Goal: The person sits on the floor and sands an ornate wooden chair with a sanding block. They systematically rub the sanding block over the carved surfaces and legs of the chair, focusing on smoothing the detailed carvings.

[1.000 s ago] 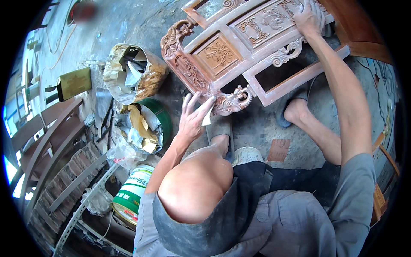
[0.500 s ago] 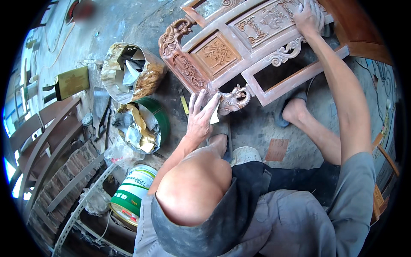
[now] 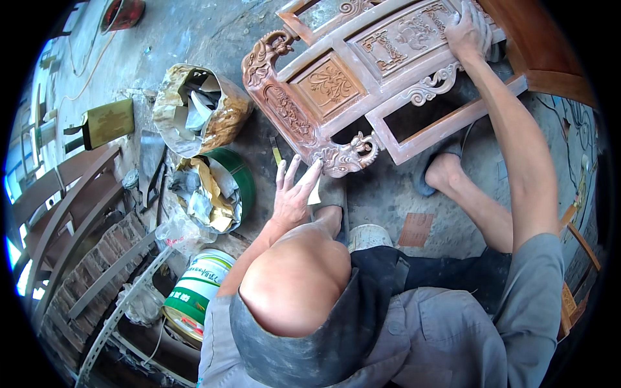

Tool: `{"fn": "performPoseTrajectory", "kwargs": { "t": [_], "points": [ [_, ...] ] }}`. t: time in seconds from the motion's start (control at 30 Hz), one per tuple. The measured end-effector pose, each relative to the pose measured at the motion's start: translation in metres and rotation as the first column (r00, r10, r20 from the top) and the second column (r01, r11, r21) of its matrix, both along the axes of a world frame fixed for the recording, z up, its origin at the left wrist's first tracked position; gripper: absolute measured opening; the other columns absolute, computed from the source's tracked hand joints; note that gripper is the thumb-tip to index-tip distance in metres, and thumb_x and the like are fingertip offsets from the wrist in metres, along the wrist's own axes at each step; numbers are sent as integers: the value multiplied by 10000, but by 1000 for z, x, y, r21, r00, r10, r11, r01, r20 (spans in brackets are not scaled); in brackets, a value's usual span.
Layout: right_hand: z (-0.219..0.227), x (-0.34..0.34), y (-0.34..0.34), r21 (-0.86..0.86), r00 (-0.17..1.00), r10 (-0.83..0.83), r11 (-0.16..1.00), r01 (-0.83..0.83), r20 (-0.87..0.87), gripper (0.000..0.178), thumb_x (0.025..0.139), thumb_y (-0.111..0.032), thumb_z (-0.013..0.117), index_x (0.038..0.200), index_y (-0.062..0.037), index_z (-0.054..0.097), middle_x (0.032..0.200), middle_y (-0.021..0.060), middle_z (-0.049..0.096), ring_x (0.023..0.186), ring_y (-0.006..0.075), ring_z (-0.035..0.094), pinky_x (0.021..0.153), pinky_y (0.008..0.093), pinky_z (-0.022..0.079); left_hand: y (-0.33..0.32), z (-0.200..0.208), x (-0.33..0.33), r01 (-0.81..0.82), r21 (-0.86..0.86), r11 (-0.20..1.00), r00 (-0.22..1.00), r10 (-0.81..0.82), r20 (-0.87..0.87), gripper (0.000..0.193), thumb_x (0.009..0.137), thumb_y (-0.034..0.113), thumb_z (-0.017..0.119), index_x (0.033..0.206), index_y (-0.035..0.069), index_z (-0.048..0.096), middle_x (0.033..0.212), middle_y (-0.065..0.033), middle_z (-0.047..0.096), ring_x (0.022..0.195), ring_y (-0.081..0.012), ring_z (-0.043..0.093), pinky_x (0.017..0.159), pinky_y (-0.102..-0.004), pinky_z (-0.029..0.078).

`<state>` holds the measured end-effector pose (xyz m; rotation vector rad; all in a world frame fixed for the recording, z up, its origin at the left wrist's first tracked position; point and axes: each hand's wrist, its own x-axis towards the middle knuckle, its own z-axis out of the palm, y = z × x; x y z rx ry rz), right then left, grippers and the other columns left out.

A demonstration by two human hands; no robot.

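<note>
A carved wooden furniture frame [image 3: 359, 87], with relief panels and scrolled ends, lies tilted across the far right, its surface dusted pale. My left hand [image 3: 292, 197] is at its near left corner, by the carved scroll end [image 3: 348, 155]. Between the thumb and stretched fingers of that hand I hold a small pale folded sheet [image 3: 314, 195], which looks like sandpaper; the fingers partly hide it. Over at the far right, my right hand [image 3: 468, 37] grips the frame's upper part, fingers curled over the rail.
To the left stand a torn, stained bucket [image 3: 236, 116] of scraps, a green drum [image 3: 246, 187] filled with scraps and a white-green paint can [image 3: 194, 291]. A yellowish tin [image 3: 113, 123] sits farther left. Curved wooden parts [image 3: 65, 194] lean at the left edge. A brown wooden piece [image 3: 550, 45] borders the frame.
My left hand has drawn back slightly toward me and left, away from the carved corner, still with the pale sheet. My right hand stays on the frame.
</note>
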<state>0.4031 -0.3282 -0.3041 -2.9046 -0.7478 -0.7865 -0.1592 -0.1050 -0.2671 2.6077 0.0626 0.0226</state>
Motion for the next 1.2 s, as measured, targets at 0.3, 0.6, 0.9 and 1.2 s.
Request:
{"fn": "performPoseTrajectory", "kwargs": {
  "t": [0.3,0.6,0.9,1.2],
  "points": [
    [2,-8,3,26,996,-52,998,54,-76,578,1036,-379,469,1537,-92,502,1611,113,502,1533,304,385,1270,522,205,-25,-4,20,-164,17,986,985,162,62,760,762,7,618,1518,62,558,1492,-59,632,1552,-359,365,1270,-650,145],
    [6,-10,8,-2,992,-53,999,53,-117,593,1026,-366,482,1553,-95,495,1607,146,503,1524,322,399,1265,516,225,-27,-2,34,-226,32,974,971,222,83,784,762,25,624,1540,59,533,1536,-88,589,1547,-368,372,1275,-648,125],
    [13,-15,4,-18,994,-23,1000,21,-109,595,1017,-337,503,1549,-71,495,1585,178,520,1490,356,442,1244,505,274,-17,-8,24,-252,-30,967,963,254,94,766,758,14,615,1520,37,546,1467,-181,620,1518,-343,437,1262,-592,263],
    [24,-23,10,-56,988,-25,998,17,-149,593,1044,-316,473,1553,-11,473,1585,216,506,1489,374,440,1241,479,304,-3,-15,27,-363,-105,926,906,377,194,708,767,-12,593,1475,-17,569,1535,-253,537,1473,-416,466,1246,-541,346]
  ]
}}
